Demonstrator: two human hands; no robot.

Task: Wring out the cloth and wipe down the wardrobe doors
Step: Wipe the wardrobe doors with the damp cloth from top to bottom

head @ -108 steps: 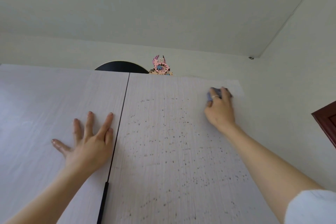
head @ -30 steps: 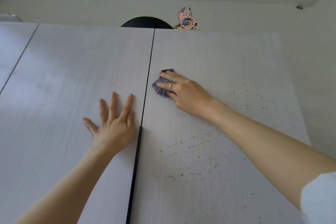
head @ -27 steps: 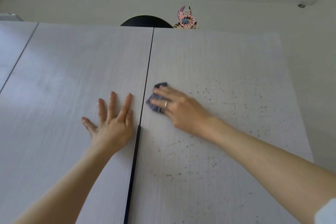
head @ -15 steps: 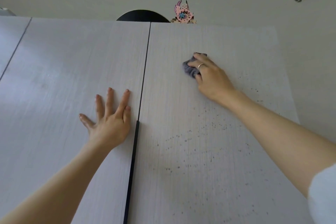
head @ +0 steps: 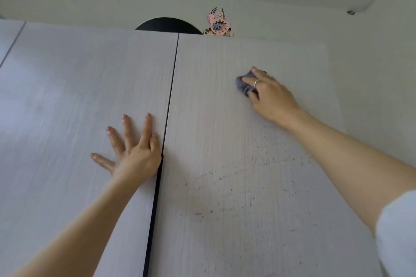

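Here right hand (head: 271,94) clamps bunched cloth (head: 243,85) against right door (head: 225,141), no clear axis; left hand (head: 132,150) flat, fingers spread.

Most of the grey cloth (head: 242,85) lies hidden under the right hand (head: 269,96), so its shape cannot be told; the black round object (head: 167,26) and pink ornament (head: 218,24) show only their tops above the wardrobe doors (head: 225,141); both forearms and the white sleeve (head: 397,236) are cut off by the frame's edges; a small dark fitting (head: 350,12) near the ceiling is too small to identify.
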